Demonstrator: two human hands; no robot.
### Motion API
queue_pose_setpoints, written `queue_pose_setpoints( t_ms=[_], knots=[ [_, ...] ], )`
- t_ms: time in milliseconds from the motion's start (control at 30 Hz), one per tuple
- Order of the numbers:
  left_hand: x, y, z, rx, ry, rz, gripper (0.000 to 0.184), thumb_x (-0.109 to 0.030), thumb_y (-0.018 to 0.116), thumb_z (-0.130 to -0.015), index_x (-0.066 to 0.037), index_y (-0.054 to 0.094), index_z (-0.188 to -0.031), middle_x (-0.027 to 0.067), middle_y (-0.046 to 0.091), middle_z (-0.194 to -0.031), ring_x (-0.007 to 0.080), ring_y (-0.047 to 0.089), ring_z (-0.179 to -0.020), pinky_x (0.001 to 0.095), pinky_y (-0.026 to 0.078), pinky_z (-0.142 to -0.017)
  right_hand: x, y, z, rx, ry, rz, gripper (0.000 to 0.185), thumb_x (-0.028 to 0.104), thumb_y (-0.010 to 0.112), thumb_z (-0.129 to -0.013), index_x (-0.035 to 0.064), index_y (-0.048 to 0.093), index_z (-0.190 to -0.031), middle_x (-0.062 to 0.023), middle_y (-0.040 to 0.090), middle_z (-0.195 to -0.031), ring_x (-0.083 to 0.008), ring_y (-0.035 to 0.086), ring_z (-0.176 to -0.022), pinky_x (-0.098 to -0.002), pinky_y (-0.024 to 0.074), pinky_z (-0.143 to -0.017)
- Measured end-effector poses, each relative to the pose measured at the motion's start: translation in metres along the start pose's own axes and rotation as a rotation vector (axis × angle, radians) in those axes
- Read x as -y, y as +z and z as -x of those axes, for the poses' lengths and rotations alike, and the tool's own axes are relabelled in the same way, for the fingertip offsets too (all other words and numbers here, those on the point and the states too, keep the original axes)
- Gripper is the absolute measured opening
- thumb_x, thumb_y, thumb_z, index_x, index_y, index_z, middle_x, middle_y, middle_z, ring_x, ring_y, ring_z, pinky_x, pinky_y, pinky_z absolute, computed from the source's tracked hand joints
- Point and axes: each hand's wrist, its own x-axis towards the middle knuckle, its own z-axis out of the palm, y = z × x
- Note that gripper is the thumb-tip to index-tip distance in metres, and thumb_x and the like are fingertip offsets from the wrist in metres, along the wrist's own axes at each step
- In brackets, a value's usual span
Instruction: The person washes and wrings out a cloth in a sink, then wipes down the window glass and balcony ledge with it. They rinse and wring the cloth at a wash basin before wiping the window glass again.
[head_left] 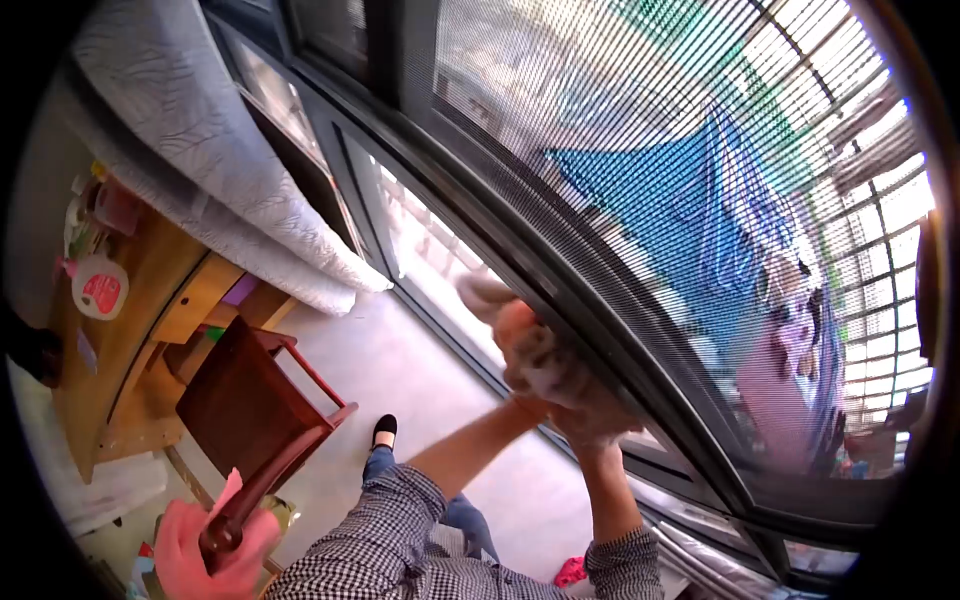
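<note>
A crumpled grey-brown cloth (pixel 550 365) is against the dark frame (pixel 560 310) of a glass door or window. My left hand (pixel 519 318) is closed on the upper part of it, mostly wrapped from sight, and some of the cloth is smeared by motion. Lower down, my right hand (pixel 598 437) grips the cloth's lower end close to the frame; its fingers are largely hidden. Both forearms come up from checked sleeves. Beside the cloth, a mesh screen (pixel 640 200) fills the panel on the right.
At left stand a wooden desk (pixel 130 370) with bottles on it and a dark red chair (pixel 250 400). Pink fabric (pixel 180 550) hangs over the chair. A pale curtain (pixel 190 120) falls at upper left. Beyond the screen are blue fabric (pixel 690 220) and a metal grille (pixel 880 270).
</note>
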Motion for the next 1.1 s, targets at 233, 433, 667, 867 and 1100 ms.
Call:
queue_pose_setpoints(
  t_ms=[233, 433, 667, 867, 1100],
  knots=[
    [0.039, -0.093, -0.132, 0.051, -0.081, 0.161, 0.058, -0.047, 0.058, -0.083, -0.005, 0.045, -0.122, 0.0121, 0.052, -0.116, 0.0260, 0.051, -0.105, 0.0413, 0.042, -0.092, 0.047, 0.112, -0.033, -0.062, 0.029, 0.360, 0.043, 0.026, 0.049, -0.088, -0.0022, 0.050, -0.121, -0.0185, 0.054, -0.115, -0.0336, 0.057, -0.097, -0.0437, 0.0494, -0.082],
    [0.092, -0.145, -0.155, 0.184, 0.038, 0.060, 0.055, -0.050, 0.058, -0.081, -0.006, 0.050, -0.113, 0.0118, 0.054, -0.108, 0.0276, 0.052, -0.101, 0.0417, 0.043, -0.091, 0.069, 0.132, -0.055, -0.052, 0.030, -0.189, 0.040, 0.019, 0.055, -0.081, 0.0026, 0.054, -0.118, -0.0141, 0.056, -0.115, -0.0302, 0.058, -0.102, -0.0368, 0.0473, -0.087],
    [0.237, -0.198, -0.075, 0.277, 0.754, -1.132, 0.034, -0.016, 0.055, -0.087, -0.006, 0.047, -0.119, 0.0096, 0.052, -0.115, 0.0231, 0.049, -0.111, 0.0372, 0.037, -0.099, 0.074, 0.241, 0.070, 0.094, 0.287, -0.531, 0.048, 0.028, 0.068, -0.072, 0.0065, 0.059, -0.114, -0.0083, 0.062, -0.107, -0.0238, 0.059, -0.101, -0.0340, 0.0468, -0.086],
    [0.251, -0.197, -0.032, 0.288, 1.258, -0.480, 0.006, -0.004, 0.067, -0.068, -0.004, 0.061, -0.068, 0.0042, 0.059, -0.068, 0.0205, 0.059, -0.065, 0.0355, 0.051, -0.071, 0.062, 0.366, 0.228, -0.036, 0.139, -0.029, 0.048, 0.029, 0.065, -0.077, 0.0062, 0.056, -0.118, -0.0086, 0.059, -0.113, -0.0237, 0.057, -0.104, -0.0337, 0.0441, -0.089],
    [0.228, -0.167, -0.033, 0.337, 1.227, -0.405, 0.054, -0.033, 0.068, -0.073, -0.002, 0.051, -0.115, 0.0236, 0.040, -0.134, 0.0472, 0.025, -0.128, 0.0612, 0.019, -0.102, 0.041, 0.335, 0.241, -0.405, 0.443, -0.071, 0.072, 0.036, 0.076, -0.067, 0.0079, 0.047, -0.127, -0.0069, 0.052, -0.122, -0.0241, 0.047, -0.115, -0.0392, 0.0334, -0.100]
  ],
)
